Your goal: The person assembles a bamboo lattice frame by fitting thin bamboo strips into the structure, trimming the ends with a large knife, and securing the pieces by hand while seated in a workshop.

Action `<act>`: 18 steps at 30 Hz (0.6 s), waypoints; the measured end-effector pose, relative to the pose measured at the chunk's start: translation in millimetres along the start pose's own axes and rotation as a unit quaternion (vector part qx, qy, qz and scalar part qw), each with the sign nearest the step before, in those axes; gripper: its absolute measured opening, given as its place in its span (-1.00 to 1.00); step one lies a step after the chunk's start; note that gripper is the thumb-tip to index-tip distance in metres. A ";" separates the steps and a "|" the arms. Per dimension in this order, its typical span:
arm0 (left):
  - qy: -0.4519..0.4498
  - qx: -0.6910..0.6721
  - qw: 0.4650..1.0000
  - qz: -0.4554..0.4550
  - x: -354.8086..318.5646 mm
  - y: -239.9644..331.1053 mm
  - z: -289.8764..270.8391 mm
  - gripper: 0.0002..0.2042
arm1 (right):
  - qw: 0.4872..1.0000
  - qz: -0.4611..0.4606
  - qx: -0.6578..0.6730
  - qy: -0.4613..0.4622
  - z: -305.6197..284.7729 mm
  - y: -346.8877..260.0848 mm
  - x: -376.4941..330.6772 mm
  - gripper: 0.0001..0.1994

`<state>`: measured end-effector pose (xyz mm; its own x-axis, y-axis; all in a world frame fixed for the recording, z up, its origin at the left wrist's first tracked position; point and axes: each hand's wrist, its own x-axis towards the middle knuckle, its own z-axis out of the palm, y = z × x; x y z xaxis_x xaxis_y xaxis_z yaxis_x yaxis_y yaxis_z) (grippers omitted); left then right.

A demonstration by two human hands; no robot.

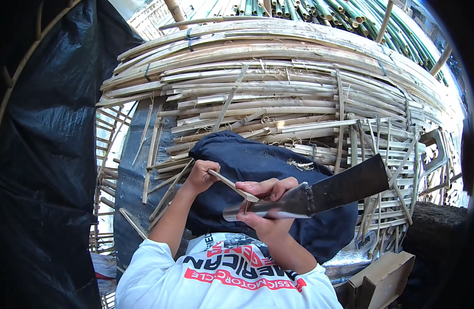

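Left hand pinching thin bamboo sliver, right hand clenched round cleaver, edge set against sliver. Shaving looks barely begun; heaps of split bamboo strips beyond.

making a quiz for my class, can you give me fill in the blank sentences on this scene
1. The right hand holds a big ____ by its handle.
2. The left hand pinches a thin bamboo ____.
3. A dark ____ cloth lies across the lap.
4. Behind the hands lies a stack of split ____.

Missing words: knife; strip; blue; bamboo
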<state>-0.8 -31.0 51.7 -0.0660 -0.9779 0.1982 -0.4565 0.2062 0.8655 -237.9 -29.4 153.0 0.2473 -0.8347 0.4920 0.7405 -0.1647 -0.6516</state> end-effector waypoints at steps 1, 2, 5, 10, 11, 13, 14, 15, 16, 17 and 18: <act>0.006 0.003 1.000 0.007 -0.3 -0.4 0.5 -0.30 | 1.000 0.001 0.000 -0.001 1.3 0.6 -0.8 -0.39; 0.011 0.002 1.000 0.006 -1.5 0.5 0.7 -0.30 | 1.000 0.004 0.002 0.010 2.2 1.5 -2.3 -0.39; 0.008 -0.017 1.000 0.002 -2.0 0.1 1.5 -0.31 | 0.999 0.008 -0.014 0.030 2.7 2.8 -1.3 -0.39; 0.014 -0.026 1.000 0.006 -4.2 -10.0 -1.0 -0.32 | 0.998 0.009 -0.035 0.043 5.4 4.7 3.5 -0.38; 0.015 -0.032 0.999 0.011 -3.5 -11.0 -1.3 -0.32 | 0.998 0.005 -0.042 0.046 5.3 5.2 4.3 -0.39; 0.007 -0.032 0.999 0.005 -0.7 -7.3 0.4 -0.33 | 0.997 0.000 -0.052 0.054 1.6 4.4 3.8 -0.40; 0.000 -0.031 1.000 0.000 1.9 -3.9 0.7 -0.33 | 0.997 0.003 -0.048 0.064 -1.3 5.2 3.1 -0.40; -0.009 -0.038 0.999 0.006 5.2 1.3 2.2 -0.33 | 0.996 -0.002 -0.056 0.076 -6.0 2.2 1.7 -0.40; -0.025 -0.024 0.999 -0.009 5.1 3.4 1.1 -0.34 | 0.994 -0.004 -0.064 0.086 -10.2 2.4 0.3 -0.41; -0.042 -0.010 0.999 -0.023 5.3 5.0 -0.1 -0.35 | 0.994 0.008 -0.023 0.105 -14.4 3.6 -2.6 -0.42; -0.047 0.008 0.998 -0.033 0.9 0.8 -1.5 -0.36 | 0.993 0.014 -0.010 0.120 -21.1 2.2 -6.2 -0.43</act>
<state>0.2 -31.6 53.3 -0.1172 -0.9884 0.0962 -0.4765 0.1410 0.8678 -251.0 -35.7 136.4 0.1108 -0.9398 0.3234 0.7227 -0.1471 -0.6753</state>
